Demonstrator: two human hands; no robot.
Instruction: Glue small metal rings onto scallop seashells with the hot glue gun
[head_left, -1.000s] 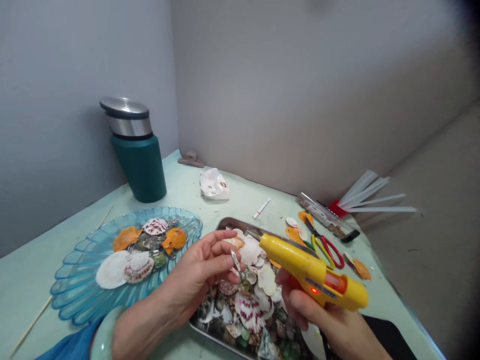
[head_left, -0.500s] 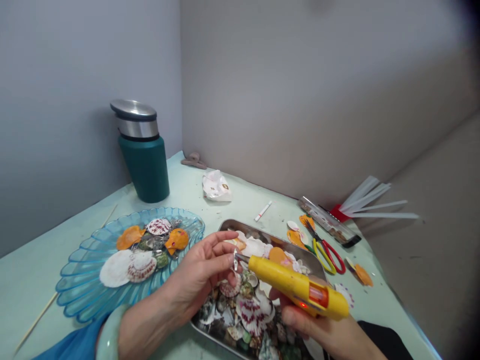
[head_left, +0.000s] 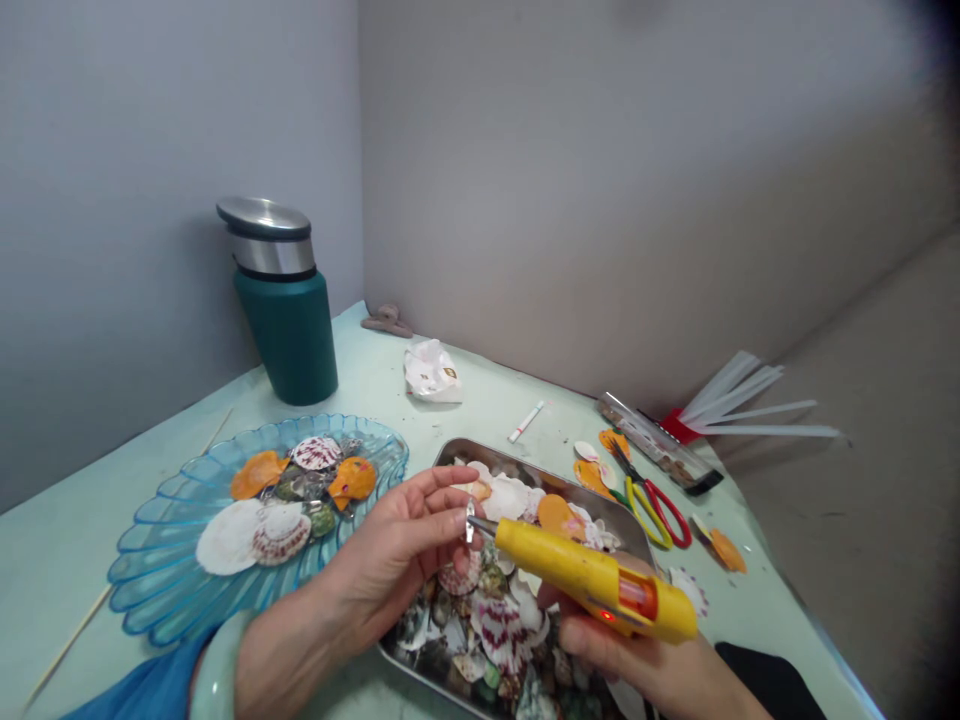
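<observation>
The left hand (head_left: 405,545) sits at the lower middle of the frame, thumb and forefinger pinched together on a small silvery piece (head_left: 469,522), the other fingers fanned out loosely above it. The piece is narrow and pale, held upright, with a metallic glint (too small to say more about its shape). Against it rests the metal tip of a glue gun (head_left: 592,580), which comes in from the lower right. The gun is bright yellow and chunky, with an orange window in its side and a small red light glowing just under it. Its barrel tilts upward to the left. The right hand (head_left: 637,665) is wrapped closed around the grip, low in the frame and partly hidden under the gun's body.

Both hands hover over a metal tray (head_left: 448,452) heaped with shells: white, orange, pink-striped and some dark green ones. To the left lies a blue glass dish (head_left: 150,590) with scalloped edges, holding a few larger shells. A teal flask (head_left: 289,330) with a steel lid stands in the upper left, near the wall corner. Red and yellow scissors (head_left: 652,500) lie right of the tray, and clear glue sticks (head_left: 750,400) fan out further right. A crumpled wrapper (head_left: 429,370) lies on the pale green table (head_left: 360,380) behind the tray.
</observation>
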